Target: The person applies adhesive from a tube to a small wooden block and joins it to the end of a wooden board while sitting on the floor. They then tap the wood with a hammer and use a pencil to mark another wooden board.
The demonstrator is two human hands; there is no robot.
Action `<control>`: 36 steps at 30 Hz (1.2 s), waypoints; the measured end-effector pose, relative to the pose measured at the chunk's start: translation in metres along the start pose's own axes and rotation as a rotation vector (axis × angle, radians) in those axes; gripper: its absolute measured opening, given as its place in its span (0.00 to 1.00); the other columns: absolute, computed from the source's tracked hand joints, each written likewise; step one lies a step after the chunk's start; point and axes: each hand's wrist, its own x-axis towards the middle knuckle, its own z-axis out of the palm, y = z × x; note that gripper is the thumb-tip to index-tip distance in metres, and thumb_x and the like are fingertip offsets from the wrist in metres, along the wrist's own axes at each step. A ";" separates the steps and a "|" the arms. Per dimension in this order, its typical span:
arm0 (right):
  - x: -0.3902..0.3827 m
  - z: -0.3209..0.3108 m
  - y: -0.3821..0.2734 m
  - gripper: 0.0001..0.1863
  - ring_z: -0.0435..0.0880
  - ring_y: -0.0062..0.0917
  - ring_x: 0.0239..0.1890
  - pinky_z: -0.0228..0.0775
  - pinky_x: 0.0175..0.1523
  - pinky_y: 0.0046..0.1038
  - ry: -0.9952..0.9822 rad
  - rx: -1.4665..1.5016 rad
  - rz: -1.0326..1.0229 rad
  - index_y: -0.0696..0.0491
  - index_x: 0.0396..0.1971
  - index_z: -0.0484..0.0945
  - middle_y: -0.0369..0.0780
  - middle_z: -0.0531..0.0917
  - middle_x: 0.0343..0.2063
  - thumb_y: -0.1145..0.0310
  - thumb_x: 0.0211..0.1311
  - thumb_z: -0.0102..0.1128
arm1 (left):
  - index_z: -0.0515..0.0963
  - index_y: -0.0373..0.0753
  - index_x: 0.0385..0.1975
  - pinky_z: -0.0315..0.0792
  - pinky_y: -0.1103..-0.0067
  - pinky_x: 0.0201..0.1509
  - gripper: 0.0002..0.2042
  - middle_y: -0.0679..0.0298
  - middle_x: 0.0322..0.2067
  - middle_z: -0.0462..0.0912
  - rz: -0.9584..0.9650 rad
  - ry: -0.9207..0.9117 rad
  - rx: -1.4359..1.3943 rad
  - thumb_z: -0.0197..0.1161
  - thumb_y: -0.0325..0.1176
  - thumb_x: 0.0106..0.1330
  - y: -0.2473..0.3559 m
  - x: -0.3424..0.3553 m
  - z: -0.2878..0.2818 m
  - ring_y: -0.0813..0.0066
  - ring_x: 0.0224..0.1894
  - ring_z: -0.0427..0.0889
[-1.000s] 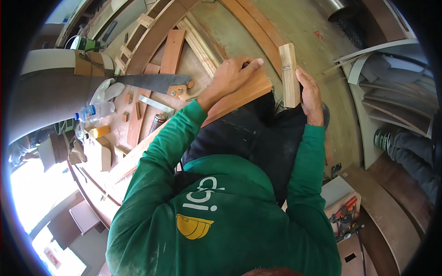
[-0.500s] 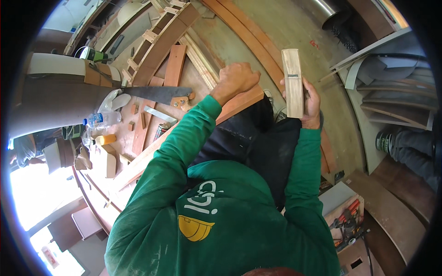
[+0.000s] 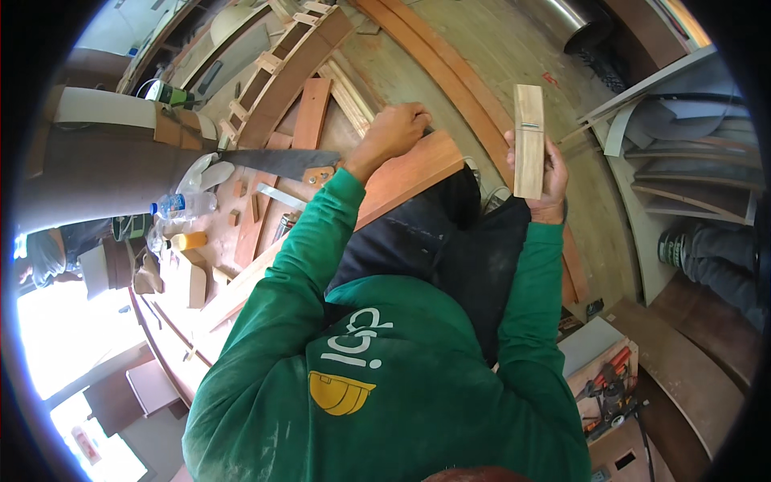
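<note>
My right hand (image 3: pixel 556 178) grips a pale wooden hand plane (image 3: pixel 528 161), held upright with its flat sole and narrow mouth slot showing. My left hand (image 3: pixel 393 131) is closed, its fingers curled down at the far edge of a long reddish board (image 3: pixel 414 177); whatever they hold, if anything, is hidden. The board slants from the lower left across the bench to its end beside my knees. Left of my left hand lies a handsaw (image 3: pixel 281 164) with a wooden handle. A metal strip (image 3: pixel 281 197) lies nearer, and a can (image 3: pixel 284 225) is partly behind my sleeve.
A plastic bottle (image 3: pixel 185 206), an orange-yellow bottle (image 3: pixel 189 240) and wood offcuts sit on the bench. A slotted wooden frame (image 3: pixel 277 68) stands beyond. Long boards (image 3: pixel 438 68) lie on the floor. At right are shelves (image 3: pixel 683 173) and a toolbox (image 3: pixel 608 386).
My left hand has shifted left, off the board's top to its far edge, uncovering more of the board. My right hand has moved the hand plane slightly to the right.
</note>
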 end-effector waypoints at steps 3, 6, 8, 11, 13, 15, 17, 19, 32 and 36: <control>-0.007 0.009 -0.004 0.32 0.89 0.39 0.49 0.84 0.57 0.39 -0.006 0.008 -0.066 0.62 0.72 0.74 0.57 0.86 0.60 0.50 0.87 0.46 | 0.86 0.38 0.59 0.81 0.64 0.56 0.16 0.50 0.46 0.92 0.033 0.110 -0.085 0.58 0.34 0.79 -0.017 -0.024 -0.014 0.54 0.51 0.91; -0.026 0.021 -0.006 0.33 0.87 0.40 0.56 0.82 0.62 0.44 0.077 -0.112 -0.139 0.62 0.76 0.69 0.53 0.82 0.67 0.51 0.85 0.54 | 0.86 0.38 0.60 0.81 0.68 0.55 0.16 0.55 0.46 0.92 0.051 0.178 -0.181 0.57 0.29 0.80 -0.028 -0.052 -0.036 0.61 0.50 0.90; -0.035 0.048 0.007 0.36 0.84 0.40 0.62 0.81 0.65 0.46 0.132 -0.223 -0.248 0.62 0.77 0.67 0.52 0.78 0.70 0.52 0.83 0.58 | 0.86 0.38 0.60 0.81 0.69 0.55 0.15 0.58 0.47 0.90 0.094 0.186 -0.201 0.58 0.29 0.81 -0.027 -0.067 -0.047 0.63 0.50 0.89; -0.049 0.049 0.018 0.40 0.78 0.40 0.71 0.78 0.70 0.50 0.148 -0.249 -0.256 0.63 0.80 0.62 0.48 0.75 0.73 0.53 0.80 0.63 | 0.86 0.38 0.61 0.81 0.68 0.56 0.14 0.56 0.49 0.89 0.261 0.046 -0.165 0.60 0.33 0.82 -0.006 -0.059 -0.044 0.62 0.50 0.88; -0.052 0.048 0.021 0.40 0.78 0.40 0.70 0.77 0.71 0.49 0.172 -0.265 -0.197 0.63 0.80 0.62 0.49 0.76 0.71 0.53 0.80 0.62 | 0.86 0.38 0.60 0.80 0.67 0.56 0.15 0.56 0.49 0.89 0.402 0.011 -0.129 0.62 0.36 0.83 -0.002 -0.037 -0.032 0.61 0.50 0.88; -0.052 0.048 0.020 0.40 0.80 0.40 0.69 0.76 0.72 0.48 0.176 -0.269 -0.177 0.63 0.79 0.62 0.51 0.78 0.68 0.53 0.80 0.63 | 0.86 0.38 0.59 0.80 0.67 0.55 0.15 0.55 0.50 0.89 0.489 -0.069 -0.111 0.62 0.38 0.83 -0.002 -0.011 -0.025 0.60 0.50 0.88; -0.053 0.055 0.020 0.39 0.81 0.39 0.67 0.76 0.71 0.47 0.235 -0.259 -0.206 0.62 0.79 0.63 0.52 0.78 0.68 0.53 0.81 0.62 | 0.87 0.38 0.59 0.80 0.66 0.55 0.15 0.54 0.50 0.89 0.525 -0.194 -0.103 0.63 0.38 0.82 0.002 0.013 -0.020 0.59 0.50 0.88; -0.059 0.048 0.016 0.38 0.85 0.38 0.62 0.77 0.69 0.43 0.209 -0.234 -0.159 0.62 0.79 0.63 0.51 0.81 0.66 0.54 0.81 0.62 | 0.87 0.36 0.54 0.79 0.70 0.55 0.14 0.58 0.45 0.89 0.392 -0.315 -0.149 0.66 0.38 0.80 0.002 0.024 -0.019 0.65 0.48 0.87; -0.066 0.039 0.008 0.33 0.86 0.24 0.56 0.77 0.61 0.27 0.156 -0.199 -0.118 0.60 0.74 0.72 0.41 0.86 0.61 0.53 0.82 0.61 | 0.83 0.32 0.40 0.78 0.73 0.51 0.17 0.65 0.32 0.82 0.178 -0.474 -0.369 0.65 0.44 0.82 0.010 0.060 -0.007 0.77 0.40 0.81; -0.053 0.039 0.011 0.33 0.84 0.26 0.60 0.76 0.65 0.31 0.210 -0.210 -0.136 0.60 0.75 0.70 0.42 0.83 0.62 0.57 0.79 0.65 | 0.82 0.33 0.44 0.78 0.72 0.51 0.17 0.63 0.36 0.83 0.189 -0.176 -0.178 0.63 0.45 0.84 0.008 0.033 -0.017 0.70 0.41 0.82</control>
